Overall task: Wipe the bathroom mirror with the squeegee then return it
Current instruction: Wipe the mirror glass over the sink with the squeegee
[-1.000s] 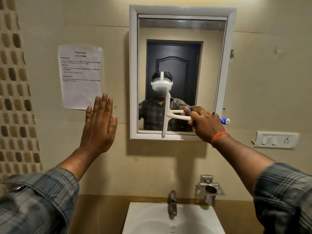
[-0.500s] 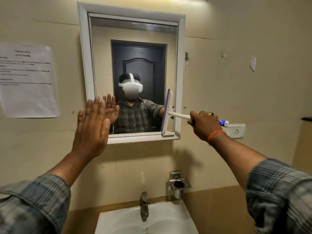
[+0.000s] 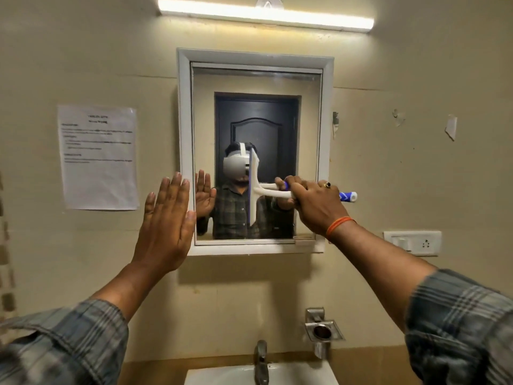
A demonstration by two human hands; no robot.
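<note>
A white-framed mirror point(image 3: 277, 84) hangs on the beige wall. My right hand point(image 3: 316, 207) grips the handle of a white squeegee point(image 3: 254, 190) with a blue-and-white grip end. Its blade stands upright against the glass near the middle of the mirror's lower half. My left hand point(image 3: 166, 226) is raised flat with fingers together and extended, palm toward the mirror's left frame edge, holding nothing. The mirror reflects a person in a checked shirt, both hands and a dark door.
A printed paper sheet point(image 3: 98, 158) is stuck to the wall left of the mirror. A switch and socket plate point(image 3: 412, 243) sits to the right. Below are a white sink point(image 3: 236, 377), a tap point(image 3: 261, 361) and a metal holder point(image 3: 323, 332). A tube light point(image 3: 266, 15) runs above.
The squeegee has slid left from the mirror's right edge to its middle. The view has swung back and tilted up, so the tube light now shows.
</note>
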